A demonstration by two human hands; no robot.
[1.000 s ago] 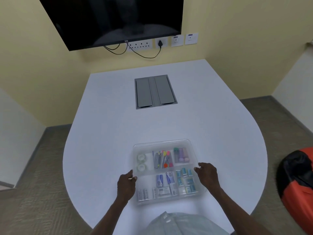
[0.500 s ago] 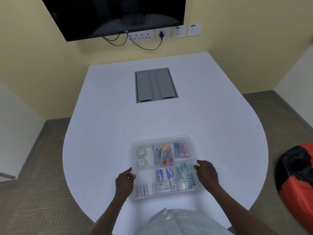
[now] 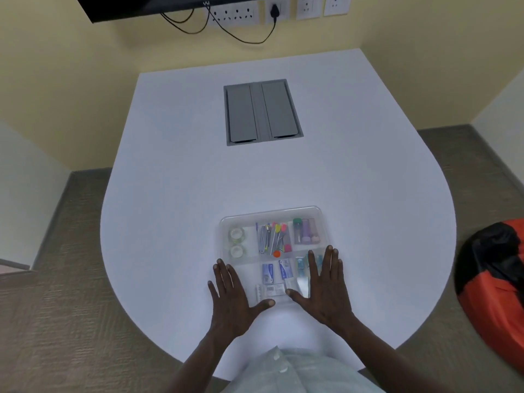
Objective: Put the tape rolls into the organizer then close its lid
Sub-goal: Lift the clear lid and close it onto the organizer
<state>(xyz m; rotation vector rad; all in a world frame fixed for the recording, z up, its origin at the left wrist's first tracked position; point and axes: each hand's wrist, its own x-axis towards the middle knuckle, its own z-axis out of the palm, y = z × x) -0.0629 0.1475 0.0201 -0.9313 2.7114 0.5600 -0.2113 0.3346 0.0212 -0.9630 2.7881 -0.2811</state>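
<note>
**Lid pressed flat on the organizer, tape rolls inside**

The clear plastic organizer [image 3: 273, 251] is seen near the close edge of the white table [image 3: 198, 180]. Two tape rolls [image 3: 236, 242] are stowed in the far left compartment, one just behind the other. Pens, clips and small boxes are seen in the other compartments, softened as if through a clear lid [image 3: 283, 215]; the lid is judged to be down already, though its seating along the rim cannot be confirmed.

The left hand [image 3: 236, 299] is laid flat, palm down, across the near left corner, fingers spread apart and straight, nothing clamped. The right hand [image 3: 323, 290] is laid the same way over the near right part, fingers parted, thumb pointed inward. No grip is taken by either hand; only downward pressure appears to be applied.

The step in hand is judged to be the final press to shut the lid. For a good result:

- Pressure is best kept even on both sides, so the lid is not tipped.
- The palms should be walked toward the far corners, since only the near half is covered now.
- Each corner should be checked for a raised lip.
- The box should be kept from sliding on the smooth table top.

A grey hatch [image 3: 262, 112] is set in the table well beyond, clear of the work.
</note>
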